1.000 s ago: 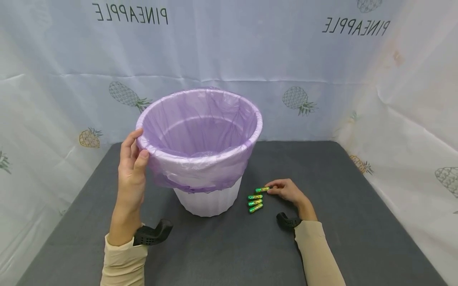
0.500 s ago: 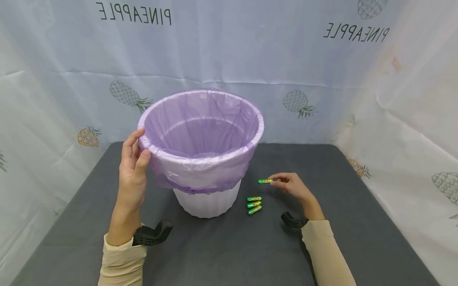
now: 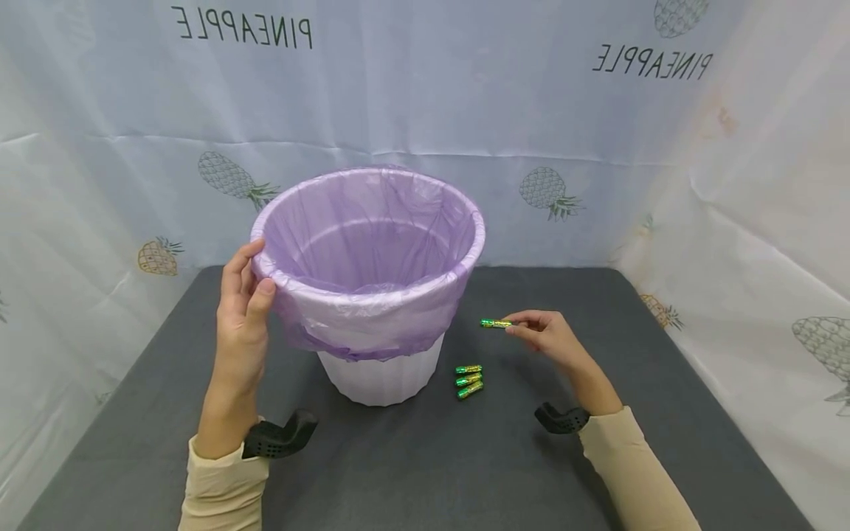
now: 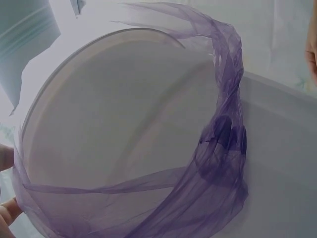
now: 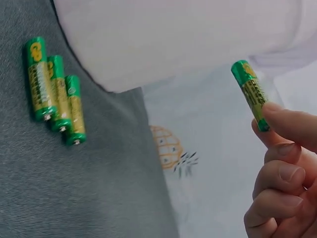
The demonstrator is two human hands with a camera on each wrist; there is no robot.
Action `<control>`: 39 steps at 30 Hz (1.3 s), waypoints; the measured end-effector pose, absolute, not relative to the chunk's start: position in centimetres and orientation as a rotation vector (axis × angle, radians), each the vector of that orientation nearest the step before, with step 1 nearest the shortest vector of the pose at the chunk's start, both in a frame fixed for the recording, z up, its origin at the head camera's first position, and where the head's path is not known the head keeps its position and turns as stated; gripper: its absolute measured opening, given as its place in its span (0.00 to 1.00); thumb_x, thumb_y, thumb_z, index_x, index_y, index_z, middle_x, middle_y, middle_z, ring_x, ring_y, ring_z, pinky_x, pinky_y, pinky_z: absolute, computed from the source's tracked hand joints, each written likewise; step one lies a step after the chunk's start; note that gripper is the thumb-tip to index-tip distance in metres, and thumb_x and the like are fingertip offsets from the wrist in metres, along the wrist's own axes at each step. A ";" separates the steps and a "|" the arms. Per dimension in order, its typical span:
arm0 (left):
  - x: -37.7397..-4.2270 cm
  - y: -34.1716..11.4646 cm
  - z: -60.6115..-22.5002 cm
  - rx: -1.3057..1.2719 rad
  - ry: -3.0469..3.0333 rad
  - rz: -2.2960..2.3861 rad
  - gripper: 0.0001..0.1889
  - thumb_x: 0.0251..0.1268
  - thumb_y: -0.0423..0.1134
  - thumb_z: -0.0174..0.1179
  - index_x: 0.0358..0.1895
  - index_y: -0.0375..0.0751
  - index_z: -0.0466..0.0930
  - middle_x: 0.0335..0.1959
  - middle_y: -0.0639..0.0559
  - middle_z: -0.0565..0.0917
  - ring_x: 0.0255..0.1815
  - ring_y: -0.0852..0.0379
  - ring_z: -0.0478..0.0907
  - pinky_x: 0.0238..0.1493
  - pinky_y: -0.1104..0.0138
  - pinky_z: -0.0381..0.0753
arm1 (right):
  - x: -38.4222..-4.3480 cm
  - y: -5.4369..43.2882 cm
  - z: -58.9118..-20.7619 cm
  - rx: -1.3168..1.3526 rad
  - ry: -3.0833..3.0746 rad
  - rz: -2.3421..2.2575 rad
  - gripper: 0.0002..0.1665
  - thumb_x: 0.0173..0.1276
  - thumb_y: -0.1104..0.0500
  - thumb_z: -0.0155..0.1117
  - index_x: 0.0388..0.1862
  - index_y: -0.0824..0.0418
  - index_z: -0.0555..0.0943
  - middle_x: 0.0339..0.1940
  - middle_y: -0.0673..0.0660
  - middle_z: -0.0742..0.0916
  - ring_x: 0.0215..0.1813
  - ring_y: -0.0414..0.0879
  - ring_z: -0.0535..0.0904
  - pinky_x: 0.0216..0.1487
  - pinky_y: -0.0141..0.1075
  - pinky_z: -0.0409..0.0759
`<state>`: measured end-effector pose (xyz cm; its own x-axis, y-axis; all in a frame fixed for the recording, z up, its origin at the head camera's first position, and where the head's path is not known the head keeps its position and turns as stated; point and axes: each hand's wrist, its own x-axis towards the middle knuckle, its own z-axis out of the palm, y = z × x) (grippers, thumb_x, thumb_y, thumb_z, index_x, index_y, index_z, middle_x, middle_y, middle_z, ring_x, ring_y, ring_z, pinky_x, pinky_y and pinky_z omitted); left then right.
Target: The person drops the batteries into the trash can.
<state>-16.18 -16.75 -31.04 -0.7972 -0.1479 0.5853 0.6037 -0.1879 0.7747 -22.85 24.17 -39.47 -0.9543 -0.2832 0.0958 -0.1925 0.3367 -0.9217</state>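
Observation:
A white trash can (image 3: 381, 382) stands on the table, lined with a purple garbage bag (image 3: 361, 324) folded over its rim. My left hand (image 3: 239, 321) grips that rim at the left, thumb outside on the bag. In the left wrist view only its fingertips (image 4: 9, 210) show at the edge. My right hand (image 3: 558, 341) pinches one end of a green and gold battery (image 5: 251, 94) between thumb and index finger, held up to the right of the can. Three similar batteries (image 3: 468, 380) lie side by side on the table between can and right hand.
The dark grey table (image 3: 425, 472) carries the can and batteries. Behind it and along both sides hangs a white curtain (image 3: 598, 125) printed with pineapples. A black wrist camera mount sits on each forearm.
My right hand has lifted the pinched battery off the table, away from the other three, and moved it up and slightly right. My left hand has stayed on the rim.

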 end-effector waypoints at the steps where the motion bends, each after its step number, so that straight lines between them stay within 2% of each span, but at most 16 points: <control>1: -16.2 -16.7 -31.0 -0.533 -1.592 -2.027 0.22 0.70 0.33 0.46 0.66 0.49 0.64 0.56 0.53 0.71 0.50 0.62 0.69 0.53 0.74 0.69 | -22.7 24.1 -39.1 -0.449 2.514 -1.704 0.19 0.66 0.62 0.62 0.50 0.76 0.79 0.12 0.43 0.69 0.17 0.38 0.59 0.21 0.35 0.62; 6: -16.1 -16.7 -30.9 -0.538 -1.594 -2.024 0.22 0.71 0.33 0.46 0.66 0.49 0.65 0.56 0.53 0.71 0.49 0.62 0.69 0.53 0.74 0.69 | -22.3 24.1 -37.3 -0.468 2.569 -1.709 0.15 0.66 0.62 0.62 0.48 0.72 0.81 0.13 0.42 0.69 0.17 0.38 0.60 0.20 0.35 0.62; 10: -16.2 -16.8 -31.0 -0.521 -1.597 -2.015 0.22 0.70 0.33 0.46 0.66 0.49 0.65 0.55 0.53 0.72 0.48 0.62 0.69 0.52 0.74 0.69 | -21.8 24.3 -35.9 -0.513 2.555 -1.777 0.09 0.66 0.63 0.62 0.44 0.60 0.84 0.15 0.41 0.72 0.17 0.40 0.59 0.19 0.36 0.60; 14: -16.3 -16.9 -31.0 -0.501 -1.595 -2.018 0.22 0.70 0.33 0.46 0.66 0.49 0.65 0.54 0.54 0.72 0.48 0.62 0.69 0.52 0.74 0.69 | -21.4 24.5 -34.3 -0.579 2.536 -1.822 0.11 0.67 0.64 0.61 0.41 0.50 0.85 0.15 0.41 0.72 0.17 0.43 0.58 0.19 0.37 0.58; 20: -16.2 -16.7 -30.9 -0.521 -1.583 -2.023 0.22 0.70 0.33 0.47 0.66 0.49 0.65 0.54 0.54 0.72 0.48 0.62 0.69 0.52 0.74 0.69 | -20.7 24.6 -32.3 -0.598 2.556 -1.808 0.11 0.67 0.65 0.61 0.40 0.48 0.85 0.12 0.43 0.69 0.17 0.44 0.57 0.19 0.38 0.58; 31: -16.3 -16.8 -30.8 -0.486 -1.592 -2.034 0.22 0.70 0.32 0.46 0.66 0.49 0.65 0.56 0.53 0.71 0.49 0.62 0.69 0.52 0.74 0.69 | -20.1 24.1 -29.5 -0.700 2.553 -1.863 0.13 0.66 0.68 0.61 0.39 0.50 0.86 0.17 0.41 0.74 0.19 0.43 0.60 0.21 0.38 0.60; 39: -16.1 -16.8 -31.0 -0.462 -1.613 -2.029 0.23 0.70 0.33 0.46 0.67 0.50 0.64 0.58 0.53 0.71 0.50 0.62 0.69 0.54 0.74 0.68 | -19.8 23.3 -27.3 -0.796 2.494 -1.979 0.15 0.67 0.69 0.59 0.39 0.51 0.86 0.17 0.43 0.75 0.18 0.44 0.57 0.20 0.39 0.54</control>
<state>-16.14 -16.76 -30.97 -0.8158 -0.1735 0.5517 0.5767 -0.1704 0.7990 -19.85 23.25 -27.25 -0.8731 -0.2824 0.3974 -0.4513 0.1594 -0.8780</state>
